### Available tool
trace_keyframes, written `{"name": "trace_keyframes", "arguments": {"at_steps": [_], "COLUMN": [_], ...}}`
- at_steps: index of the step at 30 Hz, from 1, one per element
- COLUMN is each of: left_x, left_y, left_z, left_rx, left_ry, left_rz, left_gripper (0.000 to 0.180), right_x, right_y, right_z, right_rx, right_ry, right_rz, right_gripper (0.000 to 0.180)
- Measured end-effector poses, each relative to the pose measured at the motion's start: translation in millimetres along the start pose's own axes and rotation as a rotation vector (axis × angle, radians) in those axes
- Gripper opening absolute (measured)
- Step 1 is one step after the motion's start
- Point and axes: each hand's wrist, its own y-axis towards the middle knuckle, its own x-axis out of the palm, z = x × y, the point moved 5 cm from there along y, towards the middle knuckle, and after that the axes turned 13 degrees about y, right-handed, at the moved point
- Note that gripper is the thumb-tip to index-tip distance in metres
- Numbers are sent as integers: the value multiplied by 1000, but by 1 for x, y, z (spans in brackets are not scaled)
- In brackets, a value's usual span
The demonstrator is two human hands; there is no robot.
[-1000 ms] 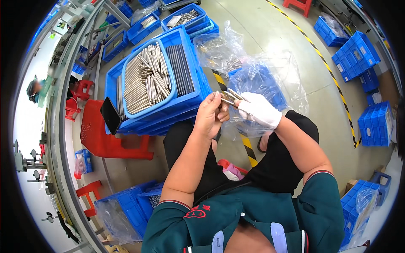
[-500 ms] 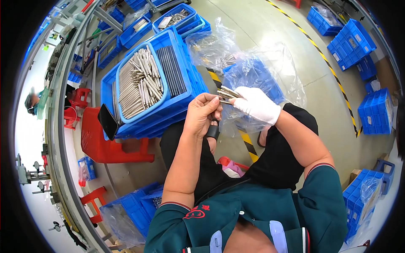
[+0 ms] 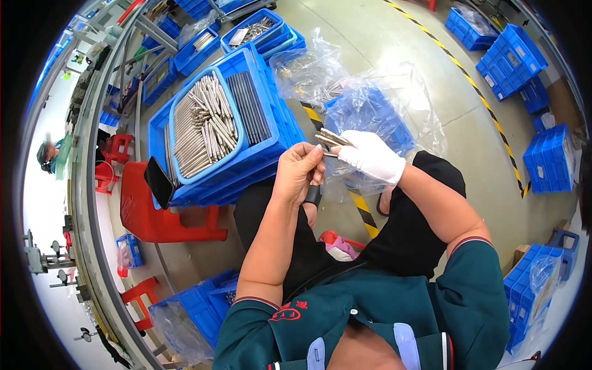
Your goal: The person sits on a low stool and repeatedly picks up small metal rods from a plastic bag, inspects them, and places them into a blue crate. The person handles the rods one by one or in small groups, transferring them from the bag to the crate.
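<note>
My right hand [image 3: 374, 158], in a white glove, is closed round a small bunch of metal rods [image 3: 332, 138] whose ends stick out to the left. Bare and with its fingertips pinched together, my left hand [image 3: 300, 169] grips the end of one rod [image 3: 330, 155] that reaches toward the glove. Both hands are close together above my knees. To their left, a light blue tray [image 3: 177, 161] full of loose silvery rods [image 3: 209, 114] rests on a stack of blue crates [image 3: 285, 132]. Dark rods [image 3: 249, 105] lie in a row beside the tray.
Beyond my hands, a blue crate [image 3: 394, 126] stands under clear plastic film [image 3: 364, 98]. A black phone-like slab [image 3: 159, 182] leans at the stack's near left corner, above a red stool [image 3: 139, 209]. More blue crates [image 3: 510, 61] line the right side past striped floor tape [image 3: 478, 92].
Both hands stay nearly in place, with the gloved hand shifted slightly left. The rod at my left fingertips shows more clearly between the hands. The view has moved a little.
</note>
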Motion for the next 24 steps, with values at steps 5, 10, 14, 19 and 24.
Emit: {"name": "trace_keyframes", "arguments": {"at_steps": [5, 10, 14, 19, 24], "left_x": [-10, -5, -2, -1, -4], "left_y": [-4, -3, -1, -1, -1], "left_z": [15, 19, 17, 11, 11], "left_rx": [111, 158, 114, 111, 93], "left_ry": [167, 75, 44, -31, 33], "left_rz": [189, 150, 106, 98, 88], "left_gripper": [15, 17, 17, 14, 14], "right_x": [-6, -9, -1, 4, 3], "right_y": [2, 1, 1, 2, 2], "right_z": [3, 8, 8, 0, -4], "right_rx": [93, 211, 201, 132, -31], "right_ry": [38, 145, 102, -12, -173], "right_rz": [27, -2, -30, -45, -41], "right_gripper": [32, 35, 37, 37, 33]}}
